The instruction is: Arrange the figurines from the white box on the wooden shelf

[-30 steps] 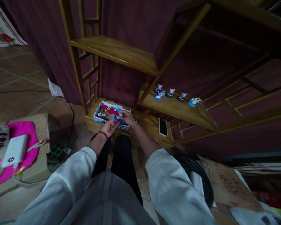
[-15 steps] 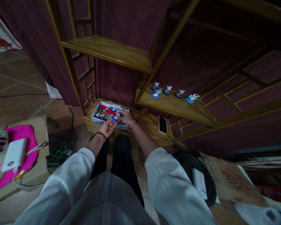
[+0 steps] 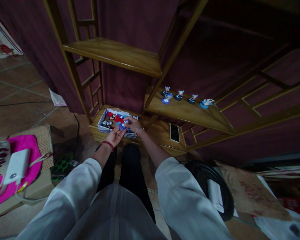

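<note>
Both my hands meet over the near right part of a white box [image 3: 99, 127] on the low wooden shelf. Between them is a small figurine [image 3: 123, 125] with a purple-blue base. My left hand [image 3: 115, 136] holds the base from below, while the fingers of my right hand [image 3: 133, 124] grip its upper part. More figurines [image 3: 117, 118], red, blue and dark, lie in the box. On the raised shelf to the right stand several figurines: a purple one [image 3: 167, 98] in front, dark-based ones [image 3: 179, 95] and a blue one [image 3: 206, 103] at the right.
A phone [image 3: 174, 132] lies on the lower shelf, right of the box. Wooden posts [image 3: 173, 50] and an upper shelf board [image 3: 115, 55] frame the space above my hands. A power bank [image 3: 17, 166] rests on pink cloth at left; coiled black hose [image 3: 227, 200] lies at right.
My view has shifted very slightly. Both hands keep hold of the figurine above the box, with almost no movement.
</note>
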Motion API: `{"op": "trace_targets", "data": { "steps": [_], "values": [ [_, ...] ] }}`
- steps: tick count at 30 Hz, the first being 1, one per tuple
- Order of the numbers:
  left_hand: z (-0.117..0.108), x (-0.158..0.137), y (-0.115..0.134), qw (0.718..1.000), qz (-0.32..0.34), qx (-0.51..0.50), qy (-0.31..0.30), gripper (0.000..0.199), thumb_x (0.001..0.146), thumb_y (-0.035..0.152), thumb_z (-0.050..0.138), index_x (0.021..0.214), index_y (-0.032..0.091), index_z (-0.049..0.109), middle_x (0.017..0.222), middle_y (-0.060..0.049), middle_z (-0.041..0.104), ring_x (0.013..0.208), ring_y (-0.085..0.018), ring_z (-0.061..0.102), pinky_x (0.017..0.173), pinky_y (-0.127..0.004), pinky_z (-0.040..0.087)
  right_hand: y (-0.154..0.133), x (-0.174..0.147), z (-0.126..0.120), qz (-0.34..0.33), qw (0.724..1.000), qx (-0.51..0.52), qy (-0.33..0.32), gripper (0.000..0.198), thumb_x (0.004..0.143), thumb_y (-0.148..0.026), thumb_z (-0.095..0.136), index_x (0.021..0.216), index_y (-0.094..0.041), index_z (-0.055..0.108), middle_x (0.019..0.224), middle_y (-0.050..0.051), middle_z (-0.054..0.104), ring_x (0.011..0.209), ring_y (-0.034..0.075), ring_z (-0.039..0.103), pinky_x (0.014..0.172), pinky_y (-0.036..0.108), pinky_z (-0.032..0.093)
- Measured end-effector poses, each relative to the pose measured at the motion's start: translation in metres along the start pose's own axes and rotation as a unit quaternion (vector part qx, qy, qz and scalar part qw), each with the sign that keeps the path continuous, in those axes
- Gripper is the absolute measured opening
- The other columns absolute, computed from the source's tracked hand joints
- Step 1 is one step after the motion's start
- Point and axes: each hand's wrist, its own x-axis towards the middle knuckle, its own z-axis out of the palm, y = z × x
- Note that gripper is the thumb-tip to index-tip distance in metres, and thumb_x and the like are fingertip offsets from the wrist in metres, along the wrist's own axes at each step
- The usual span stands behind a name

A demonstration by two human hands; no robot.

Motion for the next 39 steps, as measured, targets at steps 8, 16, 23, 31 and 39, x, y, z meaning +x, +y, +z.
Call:
{"op": "trace_targets", "data": {
  "steps": [8, 16, 23, 31, 39],
  "values": [
    [0.004, -0.002, 0.0, 1.0, -0.004, 0.005, 0.03, 0.011, 0.081, 0.012, 0.049, 0.088, 0.013, 0.057, 0.087, -0.008, 0.064, 0.089, -0.015, 0.061, 0.082, -0.029, 0.05, -0.008, -0.002, -0.001, 0.012, 1.0, 0.005, -0.021, 0.027, 0.061, -0.015, 0.057, 0.087, -0.023, 0.059, 0.062, -0.007, 0.054, 0.051, 0.007, 0.049, 0.053, 0.018, 0.043],
    [0.002, 0.0, -0.001, 1.0, 0.002, 0.01, 0.019, 0.011, 0.081, 0.012, 0.048, 0.086, 0.012, 0.058, 0.086, -0.008, 0.064, 0.089, -0.015, 0.06, 0.081, -0.027, 0.05, -0.012, -0.003, -0.003, 0.005, 0.999, -0.021, -0.034, 0.029, 0.061, -0.013, 0.056, 0.089, -0.022, 0.06, 0.064, -0.006, 0.055, 0.054, 0.008, 0.049, 0.055, 0.02, 0.042],
    [0.0, 0.001, -0.002, 1.0, -0.004, 0.009, 0.013, 0.013, 0.08, 0.013, 0.05, 0.091, 0.012, 0.058, 0.088, -0.008, 0.065, 0.089, -0.014, 0.06, 0.084, -0.029, 0.048, -0.02, -0.005, -0.008, -0.005, 0.998, -0.037, -0.056, 0.029, 0.061, -0.013, 0.057, 0.088, -0.021, 0.06, 0.065, -0.006, 0.054, 0.056, 0.008, 0.049, 0.057, 0.02, 0.042],
    [-0.001, 0.001, -0.003, 1.0, -0.001, 0.013, 0.006, 0.012, 0.081, 0.013, 0.049, 0.088, 0.011, 0.058, 0.085, -0.009, 0.065, 0.087, -0.015, 0.061, 0.082, -0.028, 0.05, -0.036, -0.009, -0.008, -0.042, 0.992, -0.101, -0.064, 0.026, 0.062, -0.012, 0.056, 0.085, -0.021, 0.062, 0.068, -0.005, 0.054, 0.061, 0.009, 0.048, 0.061, 0.021, 0.04],
    [0.0, 0.0, -0.004, 1.0, 0.005, 0.008, 0.009, 0.011, 0.081, 0.013, 0.049, 0.084, 0.011, 0.059, 0.082, -0.007, 0.065, 0.08, -0.013, 0.062, 0.081, -0.028, 0.05, -0.046, -0.012, -0.008, -0.102, 0.97, -0.206, -0.08, 0.026, 0.066, -0.011, 0.055, 0.087, -0.024, 0.062, 0.079, -0.003, 0.058, 0.07, 0.012, 0.051, 0.068, 0.022, 0.039]
  ]
}}
